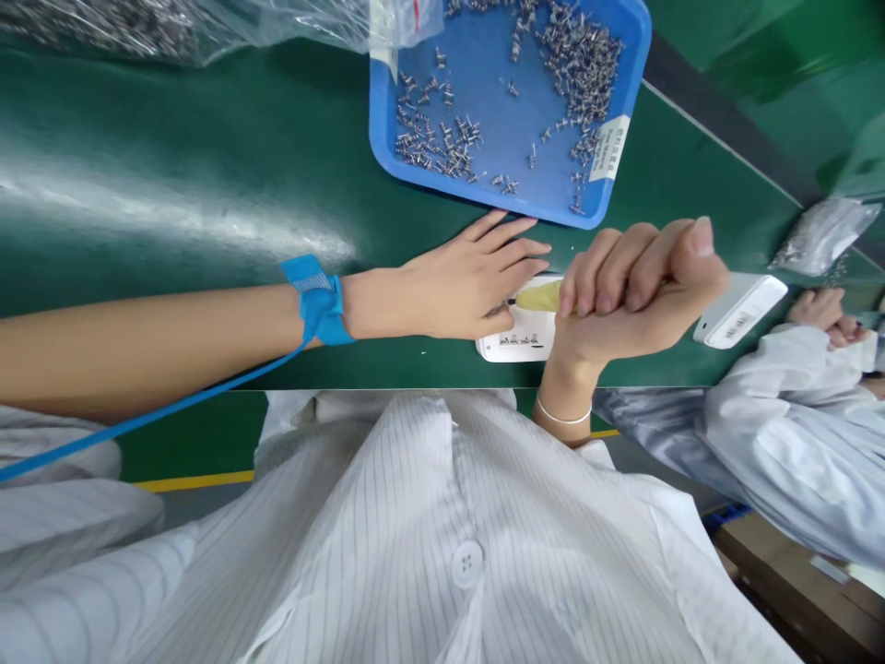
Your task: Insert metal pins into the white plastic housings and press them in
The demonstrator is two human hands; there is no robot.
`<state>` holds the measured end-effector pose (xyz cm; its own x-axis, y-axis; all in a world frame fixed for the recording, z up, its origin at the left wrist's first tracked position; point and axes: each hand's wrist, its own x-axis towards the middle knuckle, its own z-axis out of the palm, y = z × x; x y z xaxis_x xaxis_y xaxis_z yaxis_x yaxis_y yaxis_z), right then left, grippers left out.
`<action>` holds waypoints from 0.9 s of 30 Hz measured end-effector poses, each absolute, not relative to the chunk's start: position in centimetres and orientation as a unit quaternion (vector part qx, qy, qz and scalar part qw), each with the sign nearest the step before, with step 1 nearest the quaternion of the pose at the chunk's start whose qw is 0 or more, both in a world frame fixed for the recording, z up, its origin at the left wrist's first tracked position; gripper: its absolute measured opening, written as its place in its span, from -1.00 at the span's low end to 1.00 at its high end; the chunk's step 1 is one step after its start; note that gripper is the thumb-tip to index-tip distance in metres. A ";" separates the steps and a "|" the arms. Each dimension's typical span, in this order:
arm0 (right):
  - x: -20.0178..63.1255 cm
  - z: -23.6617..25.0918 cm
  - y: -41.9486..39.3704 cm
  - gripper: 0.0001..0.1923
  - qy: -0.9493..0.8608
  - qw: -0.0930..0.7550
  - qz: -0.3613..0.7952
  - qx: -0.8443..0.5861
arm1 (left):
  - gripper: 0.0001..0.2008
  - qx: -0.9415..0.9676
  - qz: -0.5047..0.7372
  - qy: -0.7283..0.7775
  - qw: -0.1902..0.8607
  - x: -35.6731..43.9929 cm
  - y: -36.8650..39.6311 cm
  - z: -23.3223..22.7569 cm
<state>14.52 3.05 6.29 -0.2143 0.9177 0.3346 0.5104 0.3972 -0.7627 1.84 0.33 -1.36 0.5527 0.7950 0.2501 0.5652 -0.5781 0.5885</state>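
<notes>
Right hand [626, 286] grips a yellow-handled tool [539, 297], tip over the white device [515, 345] on the counter [172, 194]. Left hand [470, 288] palm-down at that device, fingers spread. Just beyond: blue tray [380, 115] of small metal parts [584, 69], heaped right, smaller cluster left, strays between. Upper left: clear bag [290, 23], more metal parts. Right: second white device [739, 309], then another filled bag [826, 235].
</notes>
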 end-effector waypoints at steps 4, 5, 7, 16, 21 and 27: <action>14.1 6.3 3.3 -0.52 -0.691 0.448 0.277 -0.495 | -0.52 0.852 0.250 0.399 0.227 1.8 0.3 -1.3; 13.9 6.3 3.2 -0.51 -0.679 0.452 0.268 -0.513 | -0.51 0.852 0.251 0.399 0.227 1.8 0.3 -1.3; 13.3 6.3 3.0 -0.47 -0.672 0.440 0.242 -0.545 | -0.50 0.852 0.253 0.400 0.224 1.8 0.3 -1.4; 13.0 7.1 2.9 -0.55 -0.615 0.540 0.327 -0.472 | -0.48 0.856 0.251 0.399 0.214 1.8 0.2 -1.5; 14.1 7.2 3.1 -0.61 -0.621 0.522 0.312 -0.495 | -0.47 0.845 0.271 0.399 0.230 1.9 0.2 -1.5; 14.3 6.8 2.8 -0.49 -0.670 0.456 0.280 -0.514 | -0.47 0.851 0.257 0.397 0.228 1.9 0.2 -1.4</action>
